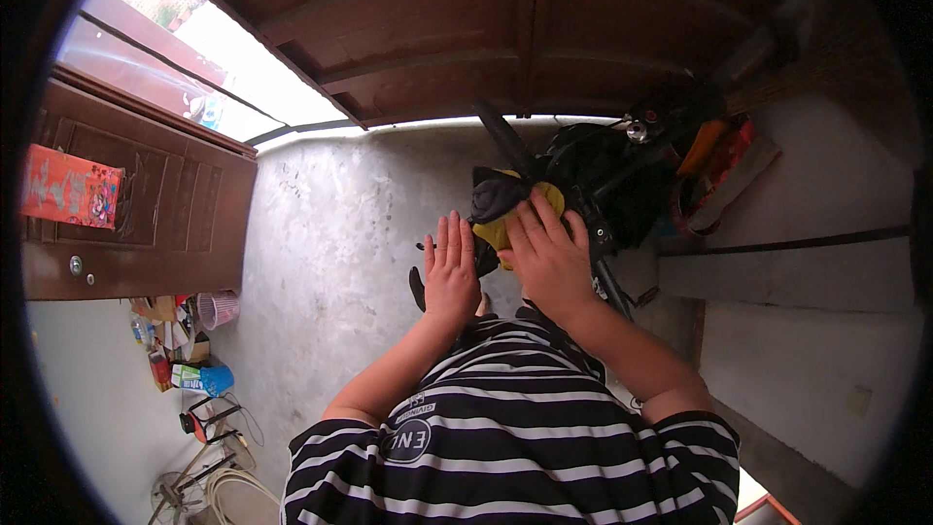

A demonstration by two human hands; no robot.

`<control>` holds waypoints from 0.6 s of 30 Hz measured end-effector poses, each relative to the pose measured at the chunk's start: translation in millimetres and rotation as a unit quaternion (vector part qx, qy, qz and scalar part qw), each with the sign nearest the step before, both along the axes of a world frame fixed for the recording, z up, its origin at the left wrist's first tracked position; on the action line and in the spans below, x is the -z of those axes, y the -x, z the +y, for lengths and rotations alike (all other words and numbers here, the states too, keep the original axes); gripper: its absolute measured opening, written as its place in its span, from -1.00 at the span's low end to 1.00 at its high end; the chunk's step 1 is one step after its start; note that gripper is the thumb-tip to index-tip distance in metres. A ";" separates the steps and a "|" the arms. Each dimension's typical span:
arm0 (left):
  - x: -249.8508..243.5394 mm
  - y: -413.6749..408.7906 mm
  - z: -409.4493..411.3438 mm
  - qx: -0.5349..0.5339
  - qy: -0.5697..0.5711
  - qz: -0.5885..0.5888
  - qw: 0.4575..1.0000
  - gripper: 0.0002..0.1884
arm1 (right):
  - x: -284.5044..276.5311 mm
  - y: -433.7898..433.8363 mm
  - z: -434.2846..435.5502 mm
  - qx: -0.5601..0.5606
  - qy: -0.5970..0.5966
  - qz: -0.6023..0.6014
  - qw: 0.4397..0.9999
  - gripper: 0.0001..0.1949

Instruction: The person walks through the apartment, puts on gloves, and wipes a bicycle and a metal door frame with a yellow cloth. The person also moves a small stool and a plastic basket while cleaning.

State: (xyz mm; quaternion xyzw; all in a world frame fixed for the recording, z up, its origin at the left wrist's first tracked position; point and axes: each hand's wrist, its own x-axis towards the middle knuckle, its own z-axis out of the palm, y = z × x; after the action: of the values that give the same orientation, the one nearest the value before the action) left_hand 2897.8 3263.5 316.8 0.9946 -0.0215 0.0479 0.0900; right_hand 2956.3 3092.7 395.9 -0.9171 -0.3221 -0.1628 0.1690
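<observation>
Palm down, my left hand has its fingers straight, beside the left edge of a yellow and dark grey item that looks like fabric. My right hand lies over the item's yellow part with its fingers spread. The fabric item is bunched in front of me, close to a black wheeled vehicle or frame whose kind I cannot make out. A curved black part shows left of my left hand. What lies under both palms is hidden.
Large brown panelled doors stand ahead, with a bright opening at upper left. Along the left wall are a pink basket, a blue bag, a fan and a coiled hose. A red and white bag sits at right.
</observation>
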 end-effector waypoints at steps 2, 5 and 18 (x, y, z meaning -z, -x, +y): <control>2.1 0.2 0.7 -0.001 -0.006 -0.010 1.000 -0.22 | -2.6 3.5 -4.3 -0.007 0.006 0.001 1.000 -0.65; -5.4 -2.0 -0.8 0.009 0.003 -0.004 1.000 -0.22 | 0.9 11.1 -14.5 -0.004 0.049 -0.029 0.998 -0.69; -1.0 -1.3 -1.9 -0.004 -0.001 -0.005 1.000 -0.26 | -17.6 -27.3 -95.4 0.170 -0.195 0.146 0.955 -0.70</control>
State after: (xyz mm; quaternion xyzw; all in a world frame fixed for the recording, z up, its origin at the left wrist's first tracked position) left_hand 2899.1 3261.6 317.8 0.9945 -0.0182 0.0534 0.0887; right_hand 2983.6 2997.3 413.5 -0.9213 -0.0949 -0.1130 0.3599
